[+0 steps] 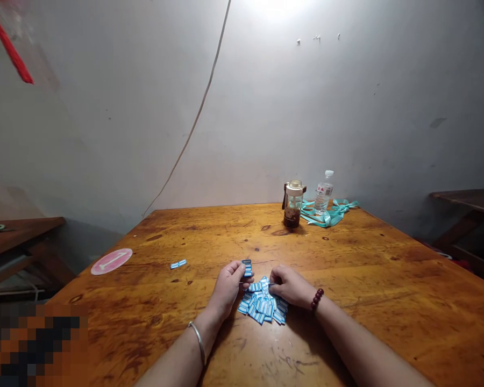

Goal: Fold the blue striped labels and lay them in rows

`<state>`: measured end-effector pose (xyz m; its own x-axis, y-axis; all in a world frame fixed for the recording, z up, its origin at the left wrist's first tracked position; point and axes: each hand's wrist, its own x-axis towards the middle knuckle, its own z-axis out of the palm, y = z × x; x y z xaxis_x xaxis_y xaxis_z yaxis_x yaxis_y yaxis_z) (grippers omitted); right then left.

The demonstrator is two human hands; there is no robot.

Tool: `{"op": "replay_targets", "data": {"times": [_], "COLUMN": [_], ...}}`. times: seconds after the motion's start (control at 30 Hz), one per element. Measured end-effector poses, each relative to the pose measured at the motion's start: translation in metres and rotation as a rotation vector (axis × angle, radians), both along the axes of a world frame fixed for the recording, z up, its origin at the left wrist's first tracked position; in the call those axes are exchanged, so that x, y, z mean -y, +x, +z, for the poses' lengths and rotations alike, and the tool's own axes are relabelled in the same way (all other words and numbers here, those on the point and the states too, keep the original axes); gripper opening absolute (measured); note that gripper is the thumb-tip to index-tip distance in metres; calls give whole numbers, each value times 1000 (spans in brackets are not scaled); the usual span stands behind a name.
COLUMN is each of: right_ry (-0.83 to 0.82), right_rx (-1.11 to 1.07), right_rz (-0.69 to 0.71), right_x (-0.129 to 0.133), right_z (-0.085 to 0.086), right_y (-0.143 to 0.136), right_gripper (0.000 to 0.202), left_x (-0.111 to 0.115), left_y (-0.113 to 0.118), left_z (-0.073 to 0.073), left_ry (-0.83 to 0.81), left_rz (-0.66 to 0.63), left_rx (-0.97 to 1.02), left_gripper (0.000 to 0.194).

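Observation:
A small blue-and-white label (247, 268) is pinched upright between the thumb and fingers of my left hand (228, 286). Just below and to its right, a loose heap of similar labels (265, 306) lies on the wooden table, overlapping at many angles. My right hand (288, 286) is at the heap's right side with thumb and fingers closed together. A sliver of blue shows at those fingertips, seemingly the edge of another label; most of it is hidden. Farther left, two labels (178, 264) lie apart from the heap, end to end or touching.
On the wooden table (210, 231), a cup with dark liquid (292, 207) stands at the back right. Behind it are a clear water bottle (324, 193) and a tangled turquoise ribbon (331, 217). A pink oval sticker (112, 261) marks the left edge. A grey wall rises behind.

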<state>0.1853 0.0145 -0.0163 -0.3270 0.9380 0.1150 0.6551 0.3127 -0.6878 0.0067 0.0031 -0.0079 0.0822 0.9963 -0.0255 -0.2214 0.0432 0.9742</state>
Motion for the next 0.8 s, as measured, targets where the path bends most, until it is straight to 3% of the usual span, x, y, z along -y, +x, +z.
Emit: {"op": "replay_targets", "data": {"times": [0.1, 0.2, 0.3, 0.47, 0.6, 0.7, 0.8], "right_ry": [-31, -62, 18, 167, 153, 104, 25], "right_rx": [-245, -427, -420, -305, -306, -354, -433], "right_rz": [-25, 53, 93, 30, 31, 34, 80], "right_x": [0, 8, 18, 23, 21, 20, 19], "right_z": [4, 12, 17, 18, 15, 14, 13], "right_y": [-3, -10, -18, -21, -18, -18, -19], "right_gripper": [5, 7, 8, 8, 3, 16, 7], "left_x": [1, 6, 13, 18, 18, 19, 21], "left_y": [1, 4, 8, 10, 9, 8, 7], "left_z": [0, 2, 6, 12, 12, 13, 15], "left_ry": [-9, 23, 32, -18, -23, -21, -54], "left_rz": [-15, -88, -188, -256, -277, -299, -335], "left_rx": [-44, -90, -121, -160, -210, -200, -145], "left_gripper": [26, 26, 27, 27, 28, 29, 31]}}
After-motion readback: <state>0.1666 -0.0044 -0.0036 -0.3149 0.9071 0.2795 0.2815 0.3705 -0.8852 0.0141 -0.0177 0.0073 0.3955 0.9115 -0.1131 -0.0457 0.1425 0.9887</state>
